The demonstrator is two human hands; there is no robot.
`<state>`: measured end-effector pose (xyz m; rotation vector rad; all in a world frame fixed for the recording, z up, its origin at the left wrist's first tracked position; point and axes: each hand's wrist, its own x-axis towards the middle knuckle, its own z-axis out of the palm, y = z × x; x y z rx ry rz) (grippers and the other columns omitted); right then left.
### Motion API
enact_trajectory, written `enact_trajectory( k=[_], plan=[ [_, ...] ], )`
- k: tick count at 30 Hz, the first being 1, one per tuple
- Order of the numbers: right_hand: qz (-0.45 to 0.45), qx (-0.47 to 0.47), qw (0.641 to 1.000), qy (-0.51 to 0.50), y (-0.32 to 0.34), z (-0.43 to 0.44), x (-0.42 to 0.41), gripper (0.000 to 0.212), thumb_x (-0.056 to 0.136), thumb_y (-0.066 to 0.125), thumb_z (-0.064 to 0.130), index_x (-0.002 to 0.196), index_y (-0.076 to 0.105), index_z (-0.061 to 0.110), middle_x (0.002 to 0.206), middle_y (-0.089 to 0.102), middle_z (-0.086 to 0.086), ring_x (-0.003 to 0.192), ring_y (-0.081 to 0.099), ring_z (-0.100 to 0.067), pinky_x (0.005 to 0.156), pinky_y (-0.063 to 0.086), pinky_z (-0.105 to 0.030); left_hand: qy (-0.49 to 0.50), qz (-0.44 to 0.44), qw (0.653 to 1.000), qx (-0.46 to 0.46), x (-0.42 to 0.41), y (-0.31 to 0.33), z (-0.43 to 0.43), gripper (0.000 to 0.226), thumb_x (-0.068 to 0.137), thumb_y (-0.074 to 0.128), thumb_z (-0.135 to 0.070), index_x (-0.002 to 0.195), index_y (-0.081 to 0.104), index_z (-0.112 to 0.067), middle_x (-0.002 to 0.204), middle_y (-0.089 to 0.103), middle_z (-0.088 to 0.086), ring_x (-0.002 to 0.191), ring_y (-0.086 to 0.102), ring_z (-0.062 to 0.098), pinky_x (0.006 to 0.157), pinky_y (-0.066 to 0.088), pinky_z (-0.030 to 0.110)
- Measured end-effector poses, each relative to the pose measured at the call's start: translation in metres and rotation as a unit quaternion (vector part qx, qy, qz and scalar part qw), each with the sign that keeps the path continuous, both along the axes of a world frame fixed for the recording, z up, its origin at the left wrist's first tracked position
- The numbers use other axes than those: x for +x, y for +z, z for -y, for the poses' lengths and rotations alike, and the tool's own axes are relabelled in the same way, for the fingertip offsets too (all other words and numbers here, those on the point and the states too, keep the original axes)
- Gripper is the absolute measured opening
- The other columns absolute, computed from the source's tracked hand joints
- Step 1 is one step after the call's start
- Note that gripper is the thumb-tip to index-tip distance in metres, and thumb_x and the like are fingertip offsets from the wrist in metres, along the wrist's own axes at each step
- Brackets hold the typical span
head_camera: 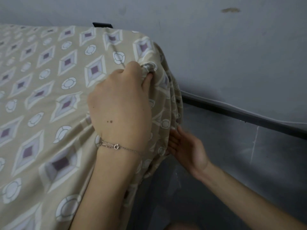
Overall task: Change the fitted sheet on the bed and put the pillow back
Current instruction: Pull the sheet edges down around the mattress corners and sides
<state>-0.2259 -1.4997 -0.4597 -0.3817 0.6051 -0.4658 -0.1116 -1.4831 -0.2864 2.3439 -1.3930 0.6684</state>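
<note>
Currently: fitted sheet [49, 80], beige with diamond-and-ring print, spread flat at left and gathered in folds over a rounded corner near the grey wall [232, 55]. Left hand [119, 103], thin bracelet [116, 146] at the wrist, fingers curled, bunches a fold atop that corner. Right hand [186, 146] sits lower against the hanging hem; fingertips blurred, grip cannot be told.

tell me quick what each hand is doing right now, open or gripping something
Left hand: closed, gripping a bunch of the fitted sheet at the corner.
Right hand: open, fairly straight fingers touching the sheet's gathered lower edge.
</note>
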Motion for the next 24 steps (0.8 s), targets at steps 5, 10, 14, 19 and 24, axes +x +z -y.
enact_trajectory(
  k=[5,10,14,19,24],
  plan=[
    [0.047,0.035,0.998,0.015,0.021,0.033,0.029,0.074,0.086,0.043,0.060,0.140,0.049,0.010,0.138,0.056,-0.012,0.126,0.054,-0.026,0.104,0.044,-0.038,0.022,-0.025,0.998,0.049,-0.003,0.012,-0.003,0.041,0.101,0.042,-0.045,0.074,0.034,-0.015,0.059,0.025,-0.004,0.050,0.018,0.012,0.049,0.006,0.029],
    [0.046,0.038,0.998,-0.028,0.026,0.101,0.057,0.071,0.097,0.027,0.062,0.145,0.043,0.012,0.137,0.055,-0.013,0.128,0.050,-0.029,0.105,0.039,-0.041,0.024,-0.034,0.998,0.050,-0.005,0.024,-0.002,0.044,0.101,0.043,-0.043,0.069,0.031,-0.016,0.057,0.025,-0.003,0.049,0.018,0.012,0.049,0.006,0.028],
    [-0.127,-0.133,0.983,0.002,-0.001,0.120,0.022,0.045,0.102,0.041,0.035,0.130,0.054,0.003,0.113,0.066,-0.013,0.105,0.063,-0.026,0.086,0.055,-0.032,0.030,-0.047,0.996,0.064,-0.007,0.015,-0.003,0.042,0.102,0.041,-0.044,0.072,0.031,-0.016,0.059,0.025,-0.004,0.049,0.017,0.012,0.048,0.007,0.029],
    [-0.178,-0.239,0.954,0.014,-0.021,0.118,0.008,0.041,0.100,0.048,0.031,0.140,0.047,0.021,0.128,0.063,0.005,0.114,0.061,-0.013,0.095,0.050,-0.027,0.021,-0.047,0.998,0.040,-0.006,0.015,-0.001,0.044,0.096,0.058,-0.034,0.067,0.032,-0.014,0.053,0.016,-0.009,0.045,0.009,0.007,0.052,0.004,0.020],
    [-0.068,-0.201,0.977,0.035,0.013,0.103,0.028,0.046,0.104,0.029,0.044,0.143,0.045,0.024,0.137,0.057,0.010,0.122,0.056,-0.006,0.097,0.048,-0.019,0.036,-0.032,0.997,0.068,-0.006,0.014,-0.003,0.040,0.101,0.043,-0.042,0.073,0.033,-0.016,0.057,0.025,-0.006,0.048,0.016,0.010,0.049,0.005,0.027]
  ],
)
